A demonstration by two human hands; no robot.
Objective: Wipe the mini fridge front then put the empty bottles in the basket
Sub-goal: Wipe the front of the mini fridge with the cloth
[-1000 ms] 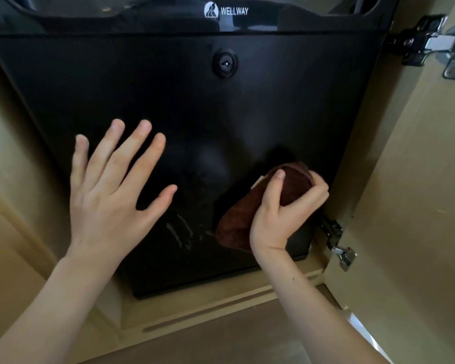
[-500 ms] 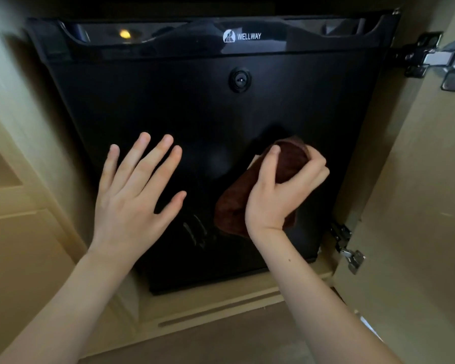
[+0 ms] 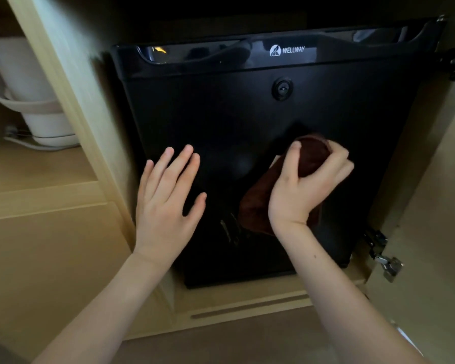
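A black mini fridge [image 3: 221, 122] with a WELLWAY logo and a round lock stands inside a wooden cabinet. My right hand [image 3: 302, 187] grips a dark brown cloth [image 3: 255, 206] and presses it against the lower right of the fridge door. My left hand [image 3: 166, 200] lies flat on the door's lower left, fingers spread, holding nothing. Pale smear marks [image 3: 227, 229] show on the door between the two hands. No bottles or basket are in view.
The cabinet door [image 3: 436, 232] stands open at the right, with metal hinges [image 3: 384, 256] on it. A white kettle [image 3: 29, 93] sits on a shelf at the left, behind a wooden divider [image 3: 90, 114]. Wooden floor lies below the cabinet.
The view has drawn back and shifted left, bringing the fridge top and the kettle shelf into sight. The right hand with the cloth moved slightly up the door. The left hand stays flat.
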